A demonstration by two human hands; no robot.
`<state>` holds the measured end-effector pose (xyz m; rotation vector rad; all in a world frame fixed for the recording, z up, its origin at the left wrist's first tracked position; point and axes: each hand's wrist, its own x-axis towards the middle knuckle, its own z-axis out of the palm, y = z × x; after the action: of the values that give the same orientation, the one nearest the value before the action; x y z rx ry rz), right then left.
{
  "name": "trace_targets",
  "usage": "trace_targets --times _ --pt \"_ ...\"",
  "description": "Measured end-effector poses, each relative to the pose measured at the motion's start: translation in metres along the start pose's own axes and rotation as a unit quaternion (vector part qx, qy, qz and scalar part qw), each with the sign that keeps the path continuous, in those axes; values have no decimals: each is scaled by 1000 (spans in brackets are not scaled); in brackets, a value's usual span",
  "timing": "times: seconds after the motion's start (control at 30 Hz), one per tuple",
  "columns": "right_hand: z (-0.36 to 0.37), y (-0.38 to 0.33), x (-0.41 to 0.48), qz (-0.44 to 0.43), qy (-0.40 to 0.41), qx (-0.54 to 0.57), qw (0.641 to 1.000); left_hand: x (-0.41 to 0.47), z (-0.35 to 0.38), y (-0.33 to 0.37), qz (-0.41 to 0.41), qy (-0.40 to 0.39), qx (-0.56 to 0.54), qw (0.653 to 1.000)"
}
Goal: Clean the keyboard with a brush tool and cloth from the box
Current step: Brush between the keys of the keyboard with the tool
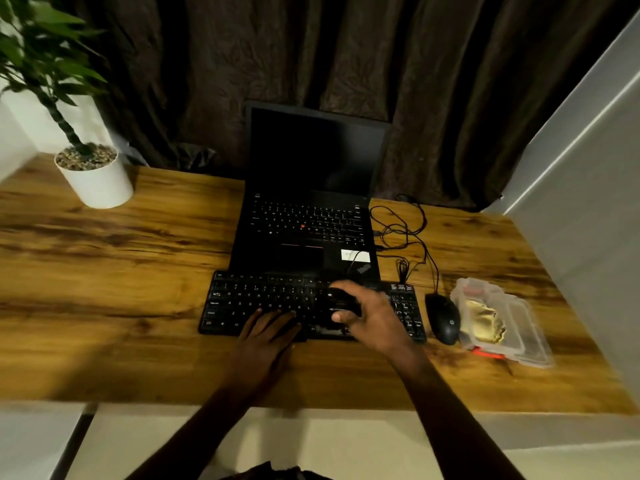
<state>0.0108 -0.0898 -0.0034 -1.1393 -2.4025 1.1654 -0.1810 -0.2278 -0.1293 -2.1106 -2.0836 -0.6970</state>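
Observation:
A black external keyboard [256, 299] lies on the wooden desk in front of the laptop. My left hand [268, 332] rests flat on its lower middle keys, fingers spread. My right hand [370, 317] hovers over the keyboard's right half, closed around a small black brush tool [341, 301] whose end touches the keys. A clear plastic box [505, 317] stands open at the right, with a yellow cloth [483, 323] lying inside it.
An open black laptop [308, 202] sits behind the keyboard. A black mouse [443, 318] lies between keyboard and box, its cables [405, 230] looped to the right of the laptop. A white potted plant [93, 178] stands at the desk's back left. A grey wall borders the right.

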Motion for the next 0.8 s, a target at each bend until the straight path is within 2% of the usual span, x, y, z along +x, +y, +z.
trace_targets --times 0.2,0.4,0.53,0.8 --pt "-26 21 -12 21 28 -48 998 0 5 -4 -1 23 -18 1000" --pt "5 1 -5 -1 27 -2 1000 1 3 -2 8 45 -14 999" --pt "-4 5 -7 -4 14 15 1000 1 1 -1 2 47 -30 998" --pt "-28 32 -15 41 44 -55 997 1 0 0 1 63 -26 998"
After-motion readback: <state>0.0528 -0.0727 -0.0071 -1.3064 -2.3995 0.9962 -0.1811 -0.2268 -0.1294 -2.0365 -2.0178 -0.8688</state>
